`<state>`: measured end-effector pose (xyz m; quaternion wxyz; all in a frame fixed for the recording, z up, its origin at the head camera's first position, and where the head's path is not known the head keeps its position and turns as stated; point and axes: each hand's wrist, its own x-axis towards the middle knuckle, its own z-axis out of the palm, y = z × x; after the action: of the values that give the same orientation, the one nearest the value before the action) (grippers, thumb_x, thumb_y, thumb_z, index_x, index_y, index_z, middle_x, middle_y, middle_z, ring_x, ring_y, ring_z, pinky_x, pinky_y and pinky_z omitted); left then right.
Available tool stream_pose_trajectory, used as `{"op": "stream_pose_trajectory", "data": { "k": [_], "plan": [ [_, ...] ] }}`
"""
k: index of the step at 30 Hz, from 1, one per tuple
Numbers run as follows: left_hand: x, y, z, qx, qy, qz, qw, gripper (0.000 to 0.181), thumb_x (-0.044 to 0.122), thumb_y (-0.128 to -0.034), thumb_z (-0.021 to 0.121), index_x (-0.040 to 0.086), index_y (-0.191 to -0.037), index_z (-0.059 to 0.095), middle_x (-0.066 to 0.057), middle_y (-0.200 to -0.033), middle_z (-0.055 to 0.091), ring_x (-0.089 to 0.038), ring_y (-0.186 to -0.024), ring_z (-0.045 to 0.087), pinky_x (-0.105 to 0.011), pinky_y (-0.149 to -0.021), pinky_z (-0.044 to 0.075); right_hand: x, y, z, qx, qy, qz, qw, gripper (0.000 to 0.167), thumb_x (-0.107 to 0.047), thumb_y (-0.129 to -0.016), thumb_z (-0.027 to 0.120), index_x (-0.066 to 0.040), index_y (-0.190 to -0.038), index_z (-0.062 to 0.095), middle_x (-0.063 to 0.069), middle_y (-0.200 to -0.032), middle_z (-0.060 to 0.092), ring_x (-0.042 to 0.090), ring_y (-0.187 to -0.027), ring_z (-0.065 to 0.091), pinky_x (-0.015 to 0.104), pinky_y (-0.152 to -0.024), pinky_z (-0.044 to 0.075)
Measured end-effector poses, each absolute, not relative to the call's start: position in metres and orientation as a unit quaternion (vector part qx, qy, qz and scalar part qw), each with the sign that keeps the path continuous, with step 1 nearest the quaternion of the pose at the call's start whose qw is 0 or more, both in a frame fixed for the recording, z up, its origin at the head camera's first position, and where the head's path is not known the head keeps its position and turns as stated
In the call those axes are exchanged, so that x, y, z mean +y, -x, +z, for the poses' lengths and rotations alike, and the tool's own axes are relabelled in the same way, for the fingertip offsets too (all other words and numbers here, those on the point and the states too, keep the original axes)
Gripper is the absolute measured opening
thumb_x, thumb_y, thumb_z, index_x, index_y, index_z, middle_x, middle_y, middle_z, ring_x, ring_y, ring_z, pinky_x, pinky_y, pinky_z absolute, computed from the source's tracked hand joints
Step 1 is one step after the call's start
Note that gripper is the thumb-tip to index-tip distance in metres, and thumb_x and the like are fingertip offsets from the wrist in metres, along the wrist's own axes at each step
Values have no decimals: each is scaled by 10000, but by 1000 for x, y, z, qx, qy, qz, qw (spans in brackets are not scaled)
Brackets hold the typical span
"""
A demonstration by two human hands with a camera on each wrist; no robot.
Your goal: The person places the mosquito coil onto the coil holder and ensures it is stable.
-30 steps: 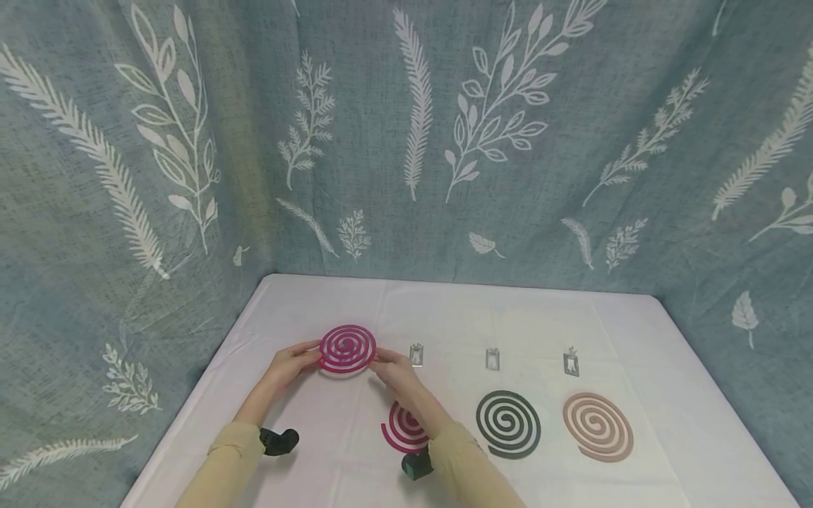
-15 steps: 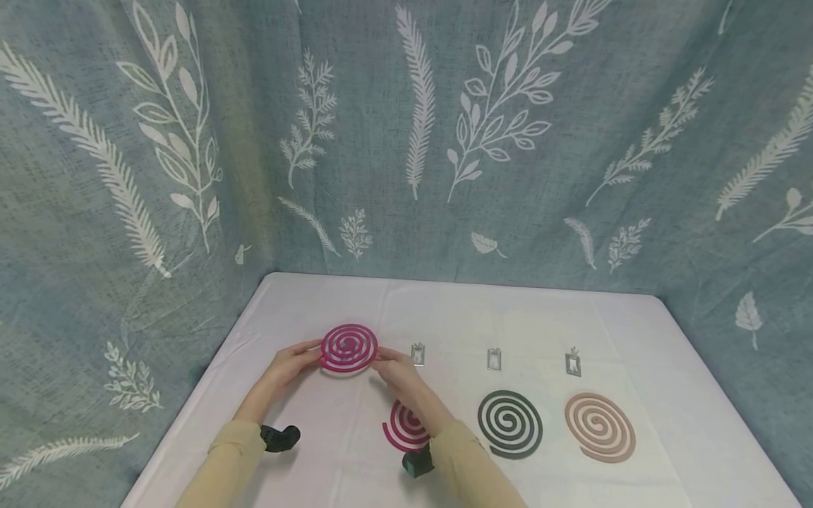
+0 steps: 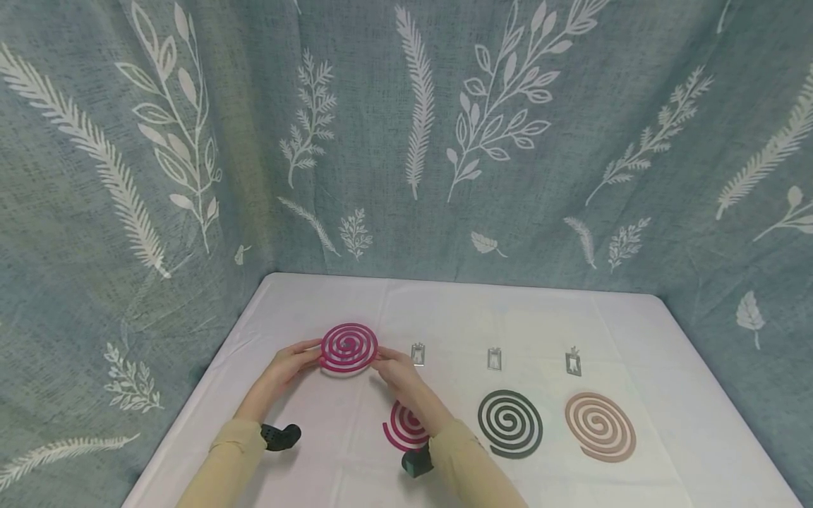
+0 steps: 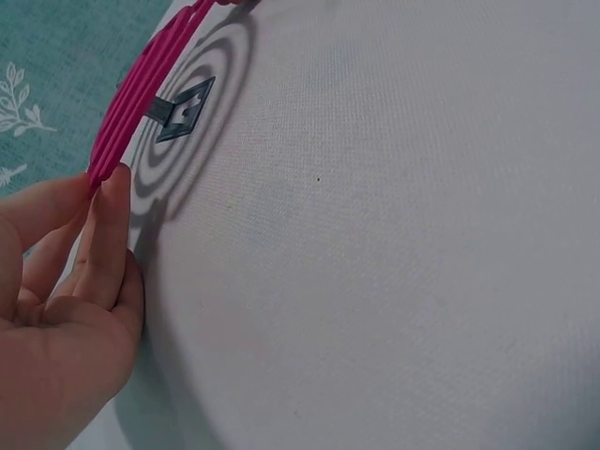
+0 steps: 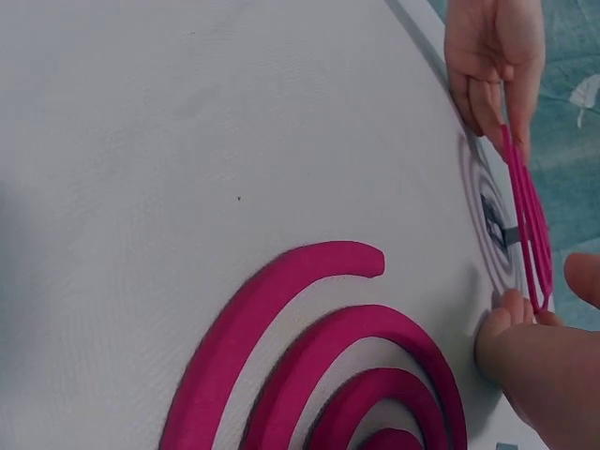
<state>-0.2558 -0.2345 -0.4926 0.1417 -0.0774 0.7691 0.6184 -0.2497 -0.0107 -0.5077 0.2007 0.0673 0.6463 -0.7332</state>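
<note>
A pink mosquito coil is held level just above the table at the left. My left hand pinches its left edge between thumb and fingers, plainly seen in the left wrist view. On the opposite edge, my right hand grips the coil with its fingertips. Beneath the coil, a small metal coil stand reaches up toward the coil's middle; whether the coil is seated on it is hard to tell. A second pink coil lies flat on the table, partly under my right forearm in the head view.
A dark green coil and a tan coil lie flat to the right. Behind them are three metal stands, one nearest my right hand, then another and a third. A patterned curtain borders the white table.
Both hands and the pink coil stay almost in place. The head view shifts very slightly.
</note>
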Motion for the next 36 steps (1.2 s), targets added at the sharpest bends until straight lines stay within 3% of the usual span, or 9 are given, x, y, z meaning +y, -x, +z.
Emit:
{"op": "stream_pose_trajectory", "data": {
  "k": [5, 9, 21, 31, 36],
  "plan": [
    [-240, 257, -501, 751, 52, 645, 130, 593, 231, -898, 636, -71, -1366, 433, -185, -1313, 571, 62, -874, 591, -381, -1046, 422, -11, 250, -509, 642, -68, -738, 197, 520, -69, -905, 559, 47, -1388, 408, 206, -1346, 512, 329, -1294, 462, 440, -1115, 329],
    [-246, 258, -509, 726, 11, 677, 124, 584, 247, -865, 678, -67, -1321, 492, -111, -1177, 660, 27, -864, 616, -308, -947, 492, -11, 250, -511, 639, -64, -740, 198, 517, -73, -908, 556, 49, -1388, 407, 211, -1358, 505, 331, -1298, 459, 445, -1117, 324],
    [-235, 255, -497, 755, 71, 639, 129, 528, 123, -943, 558, -104, -1383, 378, -26, -1143, 668, 77, -829, 584, -150, -836, 496, -11, 249, -510, 632, -66, -749, 190, 526, -71, -900, 570, 47, -1388, 410, 208, -1357, 503, 345, -1323, 424, 443, -1121, 317],
    [-235, 255, -498, 760, 69, 633, 128, 528, 135, -940, 565, -108, -1374, 389, -78, -1179, 656, 67, -844, 577, -201, -883, 498, -11, 248, -511, 627, -72, -755, 179, 514, -60, -895, 578, 36, -1378, 431, 197, -1339, 525, 335, -1311, 442, 437, -1110, 335],
    [-235, 256, -497, 762, 71, 631, 128, 532, 130, -935, 569, -109, -1374, 387, -56, -1149, 669, 67, -836, 577, -248, -927, 490, -15, 246, -513, 629, -74, -760, 150, 501, -30, -875, 588, 37, -1355, 459, 195, -1230, 581, 302, -1192, 541, 438, -1085, 376]
  ]
}}
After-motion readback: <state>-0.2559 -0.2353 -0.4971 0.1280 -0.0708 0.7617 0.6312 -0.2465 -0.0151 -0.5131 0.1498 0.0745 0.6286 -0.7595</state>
